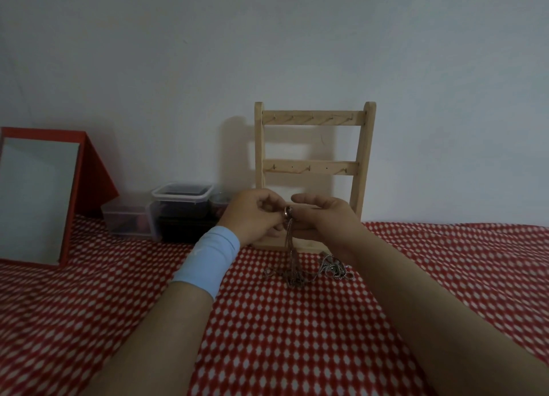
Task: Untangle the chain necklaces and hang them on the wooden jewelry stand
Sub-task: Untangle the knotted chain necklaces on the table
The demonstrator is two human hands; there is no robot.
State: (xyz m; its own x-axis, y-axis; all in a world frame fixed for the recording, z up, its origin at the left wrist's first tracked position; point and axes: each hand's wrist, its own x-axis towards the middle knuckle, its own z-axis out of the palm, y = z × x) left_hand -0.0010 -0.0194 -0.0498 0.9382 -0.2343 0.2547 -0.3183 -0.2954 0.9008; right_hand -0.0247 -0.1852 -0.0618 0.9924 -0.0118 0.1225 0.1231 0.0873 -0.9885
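Head view: chains [289, 247] raised above red checked cloth [297, 336], lower ends pooled on cloth just before wooden stand [313, 166], which is set at far edge against wall. Top of bunch, with ring-like pendant [288, 211], pinched in curled fingers of left hand [252, 214], likely so strands hang free for sorting. Right hand [323, 217] cupped beside strands; grip cannot be told. Stand hooks bare. Mirror [35, 199] and plastic boxes [181, 199] at far left edge.

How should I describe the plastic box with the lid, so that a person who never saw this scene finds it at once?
Find the wooden jewelry stand against the wall, then look just left of its base. The lidded box there is the tallest container, with a whitish lid rim and dark contents, while the clear tub on its left is lower.
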